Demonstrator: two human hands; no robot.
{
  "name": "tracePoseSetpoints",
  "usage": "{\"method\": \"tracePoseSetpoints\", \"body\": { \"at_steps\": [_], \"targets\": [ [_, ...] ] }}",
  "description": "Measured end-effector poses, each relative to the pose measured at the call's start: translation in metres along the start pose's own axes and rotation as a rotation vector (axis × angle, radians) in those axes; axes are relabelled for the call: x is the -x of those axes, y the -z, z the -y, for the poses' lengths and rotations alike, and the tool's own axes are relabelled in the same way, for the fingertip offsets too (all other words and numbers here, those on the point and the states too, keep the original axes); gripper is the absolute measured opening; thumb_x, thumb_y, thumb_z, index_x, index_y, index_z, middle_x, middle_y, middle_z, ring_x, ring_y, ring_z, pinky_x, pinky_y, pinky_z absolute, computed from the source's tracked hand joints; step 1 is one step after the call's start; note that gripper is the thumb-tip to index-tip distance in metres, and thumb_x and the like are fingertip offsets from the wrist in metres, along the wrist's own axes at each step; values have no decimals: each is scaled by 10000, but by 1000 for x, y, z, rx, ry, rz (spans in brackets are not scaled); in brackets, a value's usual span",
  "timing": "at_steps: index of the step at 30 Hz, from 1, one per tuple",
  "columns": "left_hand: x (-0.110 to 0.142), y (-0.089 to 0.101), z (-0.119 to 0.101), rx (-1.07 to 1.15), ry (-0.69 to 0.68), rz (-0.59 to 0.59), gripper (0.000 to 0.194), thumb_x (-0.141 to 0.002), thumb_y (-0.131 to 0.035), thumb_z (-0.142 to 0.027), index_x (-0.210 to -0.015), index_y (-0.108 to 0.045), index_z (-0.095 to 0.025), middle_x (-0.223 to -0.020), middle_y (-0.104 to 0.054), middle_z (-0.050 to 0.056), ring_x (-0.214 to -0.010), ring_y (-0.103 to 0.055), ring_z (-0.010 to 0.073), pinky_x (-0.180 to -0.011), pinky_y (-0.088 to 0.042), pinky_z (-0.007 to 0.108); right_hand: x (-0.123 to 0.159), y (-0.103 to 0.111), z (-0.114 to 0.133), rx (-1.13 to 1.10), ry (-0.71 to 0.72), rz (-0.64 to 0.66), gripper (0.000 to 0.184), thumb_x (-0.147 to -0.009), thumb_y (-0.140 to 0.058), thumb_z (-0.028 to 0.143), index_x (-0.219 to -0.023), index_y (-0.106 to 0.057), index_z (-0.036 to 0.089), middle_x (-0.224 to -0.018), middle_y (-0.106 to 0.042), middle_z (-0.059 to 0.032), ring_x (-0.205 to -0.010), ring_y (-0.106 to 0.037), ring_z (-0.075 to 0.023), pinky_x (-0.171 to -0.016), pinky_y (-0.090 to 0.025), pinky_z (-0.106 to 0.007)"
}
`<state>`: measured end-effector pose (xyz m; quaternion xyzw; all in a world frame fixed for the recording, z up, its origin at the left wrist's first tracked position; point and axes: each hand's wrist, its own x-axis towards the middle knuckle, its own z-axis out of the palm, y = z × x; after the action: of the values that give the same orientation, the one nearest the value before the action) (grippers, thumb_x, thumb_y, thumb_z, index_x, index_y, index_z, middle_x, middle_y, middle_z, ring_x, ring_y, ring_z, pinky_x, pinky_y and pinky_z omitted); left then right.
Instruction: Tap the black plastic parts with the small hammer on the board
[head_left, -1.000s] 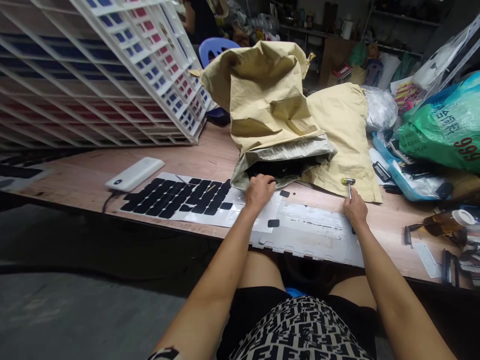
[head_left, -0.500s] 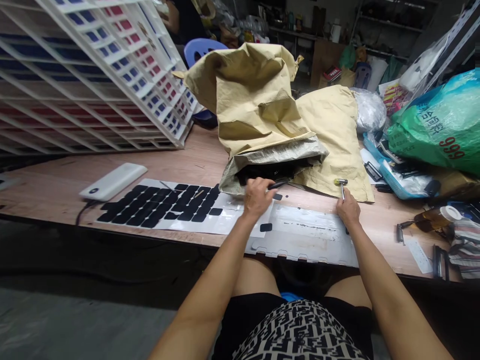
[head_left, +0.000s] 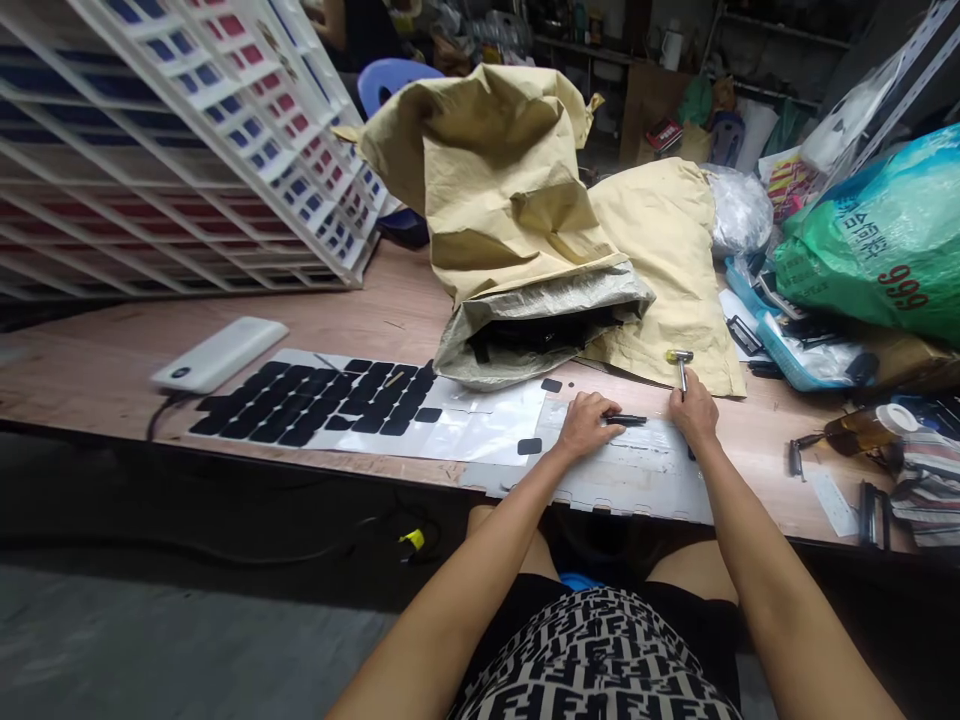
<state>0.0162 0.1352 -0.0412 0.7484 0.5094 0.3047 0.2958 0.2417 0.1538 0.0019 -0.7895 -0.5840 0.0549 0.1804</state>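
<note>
black pieces [head_left: 551, 332] lie inside the open sack [head_left: 517, 210].

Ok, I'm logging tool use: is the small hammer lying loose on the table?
No, the right hand holds the small hammer.

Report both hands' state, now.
Left hand: closed on a slim black piece.
Right hand: closed around the handle of a small hammer.
</note>
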Motion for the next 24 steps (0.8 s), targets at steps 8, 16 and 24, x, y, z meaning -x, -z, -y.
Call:
{"method": "tracePoseSetpoints", "body": {
  "at_steps": [8,16,24],
  "targets": [
    [-3,-1,-3,-19,25,-3,189,-784,-774,-334,-943,-733,-241,-956,-632,24,-1004,-514,230,-895,-411,365,56,22,2,-501,136,44,496,-952,-424,385,-1375,-573,172,-903,-711,-46,-716,-606,-169,-734,-507,-300],
    [-3,-2,-1,3,36,-22,197,-808,-764,-342,-996,-762,-284,-963,-621,17,-999,-506,214,-896,-409,356,130,14,9,-451,457,94,478,-977,-433,308,-1430,-544,204,-1297,-673,-97,-1147,-661,-225,-1033,-519,-399],
    [-5,-3,-1,-3,49,-36,191,-789,-780,-340,-972,-783,-287,-941,-627,21,-979,-509,213,-889,-413,360,126,8,10,-386,422,106,471,-967,-417,275,-1406,-567,194,-1359,-641,-92,-1237,-621,-237,-1050,-519,-409]
  ]
}}
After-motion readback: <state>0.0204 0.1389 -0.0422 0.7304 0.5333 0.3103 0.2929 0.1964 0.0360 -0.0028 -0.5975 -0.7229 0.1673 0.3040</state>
